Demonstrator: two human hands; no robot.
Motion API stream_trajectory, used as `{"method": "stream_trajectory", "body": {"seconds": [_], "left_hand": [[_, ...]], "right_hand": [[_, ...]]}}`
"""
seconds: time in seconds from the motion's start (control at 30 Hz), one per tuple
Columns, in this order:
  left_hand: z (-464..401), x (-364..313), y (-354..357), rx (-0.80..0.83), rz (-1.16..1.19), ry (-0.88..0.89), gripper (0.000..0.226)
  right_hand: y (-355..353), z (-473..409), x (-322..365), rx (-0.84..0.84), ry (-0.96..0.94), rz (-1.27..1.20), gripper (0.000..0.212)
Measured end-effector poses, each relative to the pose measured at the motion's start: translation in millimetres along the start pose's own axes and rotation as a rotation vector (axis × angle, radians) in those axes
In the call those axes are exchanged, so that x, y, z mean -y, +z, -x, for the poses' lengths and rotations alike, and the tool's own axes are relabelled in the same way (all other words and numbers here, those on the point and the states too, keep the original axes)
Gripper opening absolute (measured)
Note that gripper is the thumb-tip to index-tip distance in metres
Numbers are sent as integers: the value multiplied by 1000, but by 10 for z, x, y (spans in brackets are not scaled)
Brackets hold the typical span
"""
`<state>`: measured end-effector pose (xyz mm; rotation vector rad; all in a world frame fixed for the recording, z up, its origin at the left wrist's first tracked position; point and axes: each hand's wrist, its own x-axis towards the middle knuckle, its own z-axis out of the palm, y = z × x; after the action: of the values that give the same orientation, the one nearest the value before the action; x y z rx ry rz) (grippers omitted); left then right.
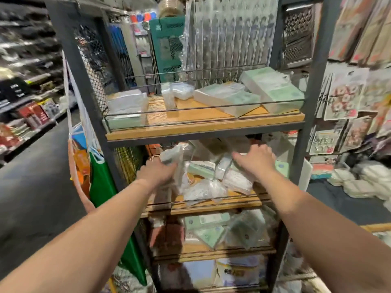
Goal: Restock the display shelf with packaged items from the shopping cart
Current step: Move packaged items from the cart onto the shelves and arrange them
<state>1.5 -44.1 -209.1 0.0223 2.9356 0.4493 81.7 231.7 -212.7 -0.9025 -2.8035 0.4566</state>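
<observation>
green hanging bag [101, 182], floral cards [342, 102], dark floor [38, 187]

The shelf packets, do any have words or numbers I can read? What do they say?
None can be read.
Green-label packs on the top shelf: print too small.
Packet the left hand holds: blurred.
Bottom-shelf pack: dark marks, blurred.
Hanging cards on the right: pictures only, lettering unclear.
</observation>
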Motion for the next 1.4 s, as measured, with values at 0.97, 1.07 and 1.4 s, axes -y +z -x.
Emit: {"method": "stream_trajectory", "body": {"seconds": [0.97, 1.07, 1.4], "left_hand": [[1378, 630, 277, -302, 541, 110, 81], [1779, 1163, 345, -266, 607, 113, 79], [2679, 3648, 433, -264, 732, -85, 82]], "right_hand": [[418, 1938, 412, -219, 117, -572, 84], [641, 2594, 703, -156, 113, -584, 83], [1629, 4570, 1984, 193, -6, -753, 72]]}}
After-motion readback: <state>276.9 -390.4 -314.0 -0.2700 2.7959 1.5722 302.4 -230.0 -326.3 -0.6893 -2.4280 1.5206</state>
